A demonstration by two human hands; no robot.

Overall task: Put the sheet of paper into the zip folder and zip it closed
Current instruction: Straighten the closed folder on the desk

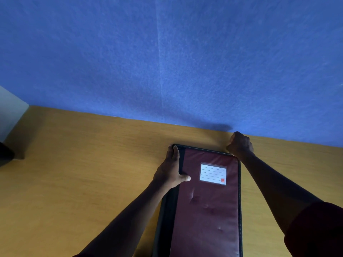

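On tabletop [92,164]: maroon zip folder [207,204], lying flat, cover closed.
Left hand [171,169]: flat grip, steadying folder's spine edge.
Right hand [240,144]: fisted at far corner; grip contents hidden.

Zip folder [206,210]: dark maroon cover w/ black spine strip & black zip edging. Label window [213,174] at 12 o'clock on the cover: white, thin dark ruled lines, small red-orange square in its 5 o'clock corner. Desk [74,173]: yellow-tan wood grain. Wall panel [167,52] at 12: blue, felt-like speckle. Sleeve [319,230] at 4: maroon.
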